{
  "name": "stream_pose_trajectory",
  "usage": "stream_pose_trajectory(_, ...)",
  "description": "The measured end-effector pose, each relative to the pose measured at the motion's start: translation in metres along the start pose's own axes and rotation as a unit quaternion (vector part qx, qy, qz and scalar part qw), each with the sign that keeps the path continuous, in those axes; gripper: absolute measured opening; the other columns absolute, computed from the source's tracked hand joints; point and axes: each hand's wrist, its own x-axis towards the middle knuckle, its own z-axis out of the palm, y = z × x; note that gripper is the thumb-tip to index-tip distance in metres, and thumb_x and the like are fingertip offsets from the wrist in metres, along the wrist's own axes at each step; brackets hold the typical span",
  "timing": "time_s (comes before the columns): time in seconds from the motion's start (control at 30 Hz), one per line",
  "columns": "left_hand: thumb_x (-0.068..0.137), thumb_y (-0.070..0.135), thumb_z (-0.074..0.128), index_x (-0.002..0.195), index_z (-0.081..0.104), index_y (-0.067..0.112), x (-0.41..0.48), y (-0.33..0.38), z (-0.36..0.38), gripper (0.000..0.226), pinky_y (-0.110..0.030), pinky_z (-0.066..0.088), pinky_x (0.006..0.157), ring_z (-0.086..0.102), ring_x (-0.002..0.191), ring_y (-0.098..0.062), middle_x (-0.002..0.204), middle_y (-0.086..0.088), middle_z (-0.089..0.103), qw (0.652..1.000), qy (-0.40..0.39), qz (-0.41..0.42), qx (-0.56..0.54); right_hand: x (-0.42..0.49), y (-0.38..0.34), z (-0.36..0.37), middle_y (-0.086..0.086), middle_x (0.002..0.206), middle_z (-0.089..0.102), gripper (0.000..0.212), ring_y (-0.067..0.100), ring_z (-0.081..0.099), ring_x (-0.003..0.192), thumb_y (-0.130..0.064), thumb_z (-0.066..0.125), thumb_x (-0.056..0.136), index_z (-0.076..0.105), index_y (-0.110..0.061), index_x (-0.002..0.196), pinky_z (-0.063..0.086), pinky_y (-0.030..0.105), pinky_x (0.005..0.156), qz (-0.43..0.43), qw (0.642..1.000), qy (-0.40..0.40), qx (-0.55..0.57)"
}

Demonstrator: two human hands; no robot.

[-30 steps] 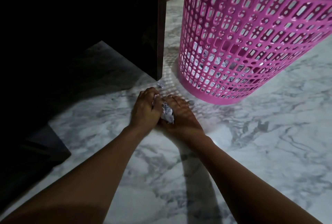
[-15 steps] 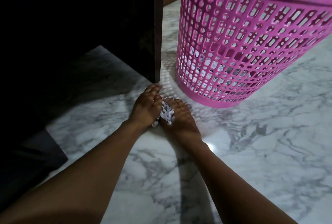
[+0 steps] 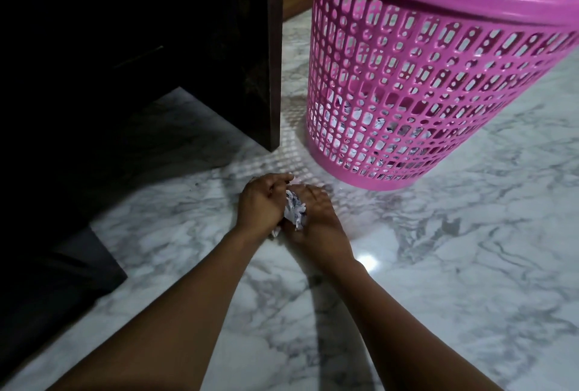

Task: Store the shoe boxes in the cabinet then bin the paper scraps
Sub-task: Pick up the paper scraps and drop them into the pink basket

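Note:
A wad of crumpled white paper scraps (image 3: 294, 210) lies on the marble floor, cupped between both hands. My left hand (image 3: 261, 202) curls round its left side and my right hand (image 3: 315, 213) curls round its right side. A scrap end pokes out below the left hand. A pink perforated plastic bin (image 3: 423, 83) stands just beyond the hands, to the upper right, with white paper showing through its holes near the bottom. The dark cabinet (image 3: 244, 55) rises at the left; its inside is too dark to see.
White marble floor (image 3: 454, 265) with grey veins spreads to the right and toward me. The cabinet's dark side panel ends at a corner close to the bin's base. A dark shape (image 3: 47, 290) sits low on the left.
The hands have stayed on the floor, pressing the scraps closer together into a tighter wad. The view has shifted slightly, so the bin appears higher and nearer.

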Motion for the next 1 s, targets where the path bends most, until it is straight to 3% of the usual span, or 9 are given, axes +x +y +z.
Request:
stream_pose_trajectory(0.1,0.085,0.017,0.047,0.086,0.077,0.024,-0.012,0.004,0.004,0.031,-0.033,0.054,0.09,0.07,0.096,-0.012,0.096,0.004,0.076,0.997,0.009,-0.063,-0.05,-0.013,-0.002,-0.004,0.003,0.143,0.051,0.073,0.016,0.04,0.136,-0.037,0.064,0.073,0.049,-0.021,0.143,0.024,0.018,0.114,0.05,0.997,-0.024,0.047)
stream_pose_trajectory(0.2,0.091,0.008,0.048,0.079,0.076,0.024,-0.021,0.014,0.005,0.034,-0.021,0.055,0.078,0.072,0.088,-0.01,0.088,0.004,0.076,0.985,0.004,-0.123,-0.124,-0.021,-0.008,-0.01,0.004,0.136,0.057,0.062,0.024,0.046,0.131,-0.028,0.06,0.076,0.055,-0.017,0.137,0.033,0.033,0.113,0.029,0.998,-0.029,0.043)
stream_pose_trajectory(0.27,0.092,0.006,0.049,0.08,0.077,0.021,-0.025,0.02,0.004,0.033,-0.015,0.052,0.071,0.072,0.085,-0.008,0.087,0.003,0.076,0.98,0.009,-0.134,-0.145,-0.022,-0.014,-0.017,0.002,0.129,0.061,0.054,0.025,0.051,0.125,-0.025,0.06,0.077,0.061,-0.016,0.13,0.036,0.035,0.108,0.005,0.999,-0.034,0.029)
stream_pose_trajectory(0.4,0.092,0.011,0.05,0.087,0.078,0.017,-0.029,0.046,-0.006,0.029,-0.014,0.051,0.07,0.071,0.084,-0.006,0.087,0.004,0.076,0.983,0.018,-0.104,-0.148,-0.018,-0.039,-0.049,0.002,0.118,0.064,0.044,0.021,0.053,0.112,-0.022,0.061,0.078,0.063,-0.015,0.121,0.036,0.024,0.098,-0.002,0.999,-0.01,0.048)
stream_pose_trajectory(0.5,0.091,0.011,0.052,0.083,0.076,0.018,-0.03,0.08,-0.016,0.027,-0.012,0.05,0.065,0.071,0.079,-0.008,0.082,0.005,0.075,0.986,0.034,-0.068,-0.151,-0.016,-0.064,-0.083,0.006,0.122,0.059,0.051,0.021,0.051,0.114,-0.012,0.07,0.079,0.058,-0.016,0.129,0.035,0.023,0.096,0.002,0.998,0.014,0.067)
stream_pose_trajectory(0.7,0.09,0.01,0.048,0.075,0.075,0.024,-0.029,0.17,-0.053,0.034,-0.032,0.056,0.081,0.071,0.087,-0.02,0.083,-0.002,0.075,0.982,0.062,0.013,-0.18,0.003,-0.126,-0.166,0.006,0.126,0.057,0.055,0.02,0.051,0.118,-0.014,0.075,0.084,0.055,-0.014,0.135,0.038,0.025,0.101,-0.058,0.997,0.029,0.049)
stream_pose_trajectory(0.83,0.09,0.009,0.049,0.078,0.075,0.02,-0.027,0.251,-0.078,0.031,-0.03,0.055,0.075,0.07,0.081,-0.019,0.078,-0.001,0.073,0.972,0.109,0.066,-0.197,0.022,-0.174,-0.242,-0.005,0.116,0.048,0.053,0.011,0.045,0.109,-0.016,0.073,0.087,0.054,-0.016,0.136,0.029,0.013,0.089,-0.099,0.994,0.045,0.021)
stream_pose_trajectory(0.9,0.09,0.01,0.049,0.082,0.077,0.016,-0.022,0.291,-0.082,0.029,-0.029,0.053,0.07,0.069,0.078,-0.017,0.08,-0.003,0.073,0.967,0.117,0.099,-0.203,0.035,-0.188,-0.279,-0.003,0.115,0.051,0.051,0.015,0.049,0.111,-0.018,0.074,0.087,0.055,-0.015,0.134,0.03,0.014,0.088,-0.125,0.99,0.06,0.001)
stream_pose_trajectory(1.0,0.09,0.006,0.049,0.086,0.076,0.008,-0.004,0.344,-0.076,0.027,-0.025,0.047,0.065,0.063,0.077,-0.016,0.082,-0.011,0.072,0.961,0.106,0.133,-0.219,0.057,-0.192,-0.325,-0.004,0.119,0.061,0.043,0.014,0.056,0.11,-0.023,0.074,0.088,0.058,-0.02,0.128,0.042,0.024,0.095,-0.136,0.988,0.074,-0.014)
